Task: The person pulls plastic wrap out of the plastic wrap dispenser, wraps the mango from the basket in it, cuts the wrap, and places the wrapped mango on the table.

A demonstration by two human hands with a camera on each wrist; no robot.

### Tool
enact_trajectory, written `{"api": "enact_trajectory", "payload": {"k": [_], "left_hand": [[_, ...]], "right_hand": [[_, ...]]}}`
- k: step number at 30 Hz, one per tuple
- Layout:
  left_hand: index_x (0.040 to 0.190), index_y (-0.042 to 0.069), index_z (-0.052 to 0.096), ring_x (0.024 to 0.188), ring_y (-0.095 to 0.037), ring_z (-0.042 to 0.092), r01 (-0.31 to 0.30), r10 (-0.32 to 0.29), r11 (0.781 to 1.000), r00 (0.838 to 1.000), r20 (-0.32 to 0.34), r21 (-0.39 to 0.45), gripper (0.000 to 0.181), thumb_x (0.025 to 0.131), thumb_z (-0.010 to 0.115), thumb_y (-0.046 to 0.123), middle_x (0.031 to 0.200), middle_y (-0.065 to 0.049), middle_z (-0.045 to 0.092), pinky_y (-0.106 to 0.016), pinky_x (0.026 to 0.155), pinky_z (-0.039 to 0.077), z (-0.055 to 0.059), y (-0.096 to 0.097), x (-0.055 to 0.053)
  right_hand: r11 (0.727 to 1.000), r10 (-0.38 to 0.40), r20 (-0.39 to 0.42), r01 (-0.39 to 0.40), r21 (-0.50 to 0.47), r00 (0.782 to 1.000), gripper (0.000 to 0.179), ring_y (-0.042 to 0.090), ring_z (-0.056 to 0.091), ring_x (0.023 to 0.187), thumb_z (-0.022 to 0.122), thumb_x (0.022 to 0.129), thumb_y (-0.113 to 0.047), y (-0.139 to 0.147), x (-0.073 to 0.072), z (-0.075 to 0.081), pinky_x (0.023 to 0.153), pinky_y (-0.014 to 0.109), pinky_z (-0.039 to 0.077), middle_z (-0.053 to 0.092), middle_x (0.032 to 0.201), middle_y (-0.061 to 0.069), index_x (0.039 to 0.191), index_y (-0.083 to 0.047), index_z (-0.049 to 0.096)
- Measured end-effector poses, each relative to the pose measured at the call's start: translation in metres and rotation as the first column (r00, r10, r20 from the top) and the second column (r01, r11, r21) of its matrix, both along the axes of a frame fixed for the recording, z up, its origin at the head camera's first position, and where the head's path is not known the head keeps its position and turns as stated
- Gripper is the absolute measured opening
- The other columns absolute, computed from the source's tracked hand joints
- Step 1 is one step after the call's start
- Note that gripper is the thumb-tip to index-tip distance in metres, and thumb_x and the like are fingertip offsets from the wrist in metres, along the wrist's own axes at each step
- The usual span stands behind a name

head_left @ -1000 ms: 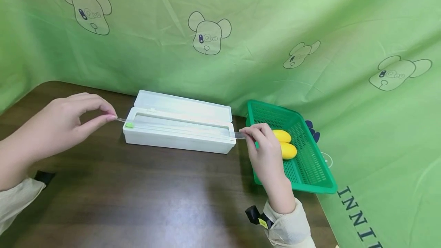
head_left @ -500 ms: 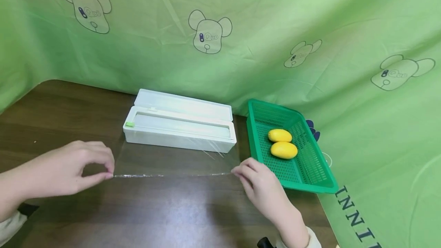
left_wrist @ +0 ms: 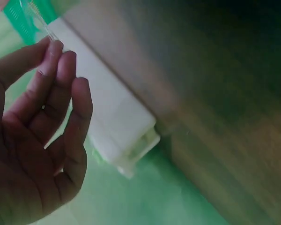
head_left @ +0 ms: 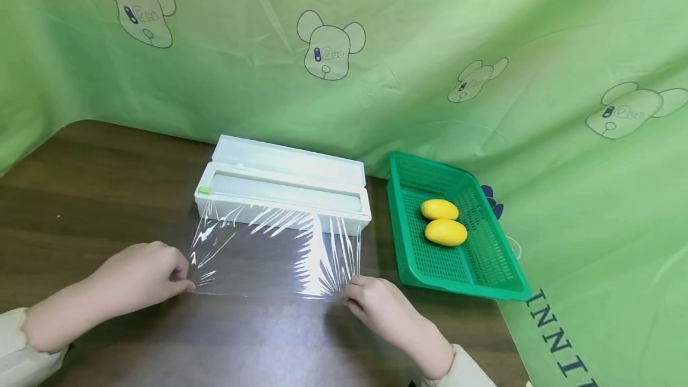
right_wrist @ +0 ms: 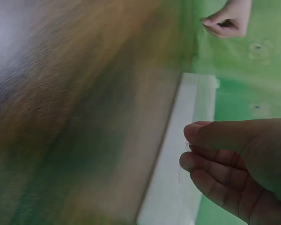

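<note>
A sheet of clear plastic wrap [head_left: 269,261] stretches from the front of a white plastic wrap dispenser box [head_left: 285,211] toward me, wrinkled and shiny at both sides. My left hand [head_left: 145,273] pinches its near left corner between thumb and fingertips. At the near right corner my right hand [head_left: 384,309] pinches the sheet likewise. The dispenser's lid [head_left: 290,160] stands raised at the back, and a small green tab [head_left: 205,190] sits at the box's left end. In the left wrist view, the left hand [left_wrist: 42,117] holds the film's gathered edge at its fingertips.
Right of the box stands a green plastic basket [head_left: 473,279] with two yellow mango-like fruits [head_left: 446,232] in it. A green printed curtain [head_left: 242,76] hangs behind the brown wooden table [head_left: 97,196]. Dark purple shapes [head_left: 491,200] show beyond the basket.
Both hands have come from beside the box toward me, drawing the plastic wrap out of it into a wide sheet. The box and basket have stayed in place.
</note>
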State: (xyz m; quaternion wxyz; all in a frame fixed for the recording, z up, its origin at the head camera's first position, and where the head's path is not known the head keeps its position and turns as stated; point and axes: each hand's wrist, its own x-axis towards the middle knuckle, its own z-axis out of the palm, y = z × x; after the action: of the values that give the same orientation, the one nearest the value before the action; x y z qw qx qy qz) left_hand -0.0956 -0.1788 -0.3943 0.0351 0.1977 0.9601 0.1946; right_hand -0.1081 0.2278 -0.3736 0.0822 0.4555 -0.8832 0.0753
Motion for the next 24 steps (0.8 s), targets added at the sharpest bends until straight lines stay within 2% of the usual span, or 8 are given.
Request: {"api": "enact_trajectory", "payload": {"k": [6, 11, 15, 18, 21, 24], "left_hand": [[0.056, 0.024, 0.047, 0.052, -0.006, 0.034, -0.014, 0.014, 1.000, 0.999, 0.038, -0.020, 0.046, 0.080, 0.087, 0.024, 0.055, 0.013, 0.039, -0.027, 0.050, 0.030, -0.008, 0.006, -0.006], [0.056, 0.022, 0.046, 0.052, -0.005, 0.033, -0.004, 0.005, 1.000, 0.998, 0.065, -0.010, 0.047, 0.080, 0.087, 0.019, 0.056, 0.012, 0.039, -0.025, 0.051, 0.031, -0.014, 0.008, -0.009], [0.056, 0.021, 0.049, 0.052, -0.007, 0.032, 0.013, -0.011, 0.999, 0.998, 0.060, -0.032, 0.045, 0.079, 0.087, 0.016, 0.056, 0.012, 0.040, -0.026, 0.051, 0.033, -0.017, 0.011, -0.011], [0.058, 0.022, 0.051, 0.053, -0.007, 0.036, 0.031, -0.028, 0.998, 0.999, 0.039, -0.056, 0.042, 0.077, 0.088, 0.014, 0.058, 0.012, 0.043, -0.028, 0.052, 0.037, -0.019, 0.013, -0.012], [0.059, 0.023, 0.052, 0.055, -0.008, 0.041, 0.044, -0.042, 0.997, 0.999, 0.025, -0.065, 0.041, 0.076, 0.088, 0.012, 0.060, 0.013, 0.046, -0.030, 0.052, 0.040, -0.022, 0.013, -0.012], [0.061, 0.022, 0.057, 0.055, -0.008, 0.044, 0.043, -0.041, 0.997, 0.998, 0.040, -0.058, 0.036, 0.077, 0.087, 0.012, 0.062, 0.013, 0.050, -0.031, 0.053, 0.042, -0.023, 0.013, -0.014]], "right_hand": [[0.999, -0.028, 0.082, 0.026, 0.027, 0.996, 0.014, 0.008, 0.062, 0.075, 0.081, 0.084, -0.002, -0.002, -0.006, -0.015, 0.070, 0.019, 0.053, 0.061, 0.081, -0.006, 0.082, -0.012, 0.071], [0.997, -0.073, 0.151, 0.073, 0.005, 0.986, 0.017, 0.008, 0.056, 0.076, 0.079, 0.085, -0.001, -0.003, -0.008, -0.027, 0.070, 0.020, 0.051, 0.056, 0.079, -0.006, 0.081, -0.012, 0.067], [0.993, -0.108, 0.199, 0.113, -0.015, 0.974, 0.018, 0.007, 0.053, 0.075, 0.080, 0.085, -0.001, -0.003, -0.011, -0.032, 0.069, 0.021, 0.050, 0.056, 0.077, -0.007, 0.080, -0.012, 0.066], [0.991, -0.129, 0.231, 0.136, -0.017, 0.964, 0.017, 0.006, 0.052, 0.075, 0.079, 0.085, 0.000, -0.003, -0.015, -0.035, 0.068, 0.022, 0.049, 0.058, 0.076, -0.008, 0.080, -0.012, 0.067], [0.989, -0.134, 0.269, 0.145, -0.021, 0.954, 0.018, 0.004, 0.050, 0.074, 0.079, 0.085, 0.001, -0.002, -0.017, -0.038, 0.067, 0.022, 0.048, 0.058, 0.075, -0.009, 0.080, -0.012, 0.068], [0.988, -0.128, 0.300, 0.146, -0.039, 0.945, 0.017, 0.004, 0.050, 0.074, 0.078, 0.085, 0.001, -0.002, -0.020, -0.040, 0.068, 0.021, 0.048, 0.057, 0.075, -0.009, 0.080, -0.012, 0.068]]}}
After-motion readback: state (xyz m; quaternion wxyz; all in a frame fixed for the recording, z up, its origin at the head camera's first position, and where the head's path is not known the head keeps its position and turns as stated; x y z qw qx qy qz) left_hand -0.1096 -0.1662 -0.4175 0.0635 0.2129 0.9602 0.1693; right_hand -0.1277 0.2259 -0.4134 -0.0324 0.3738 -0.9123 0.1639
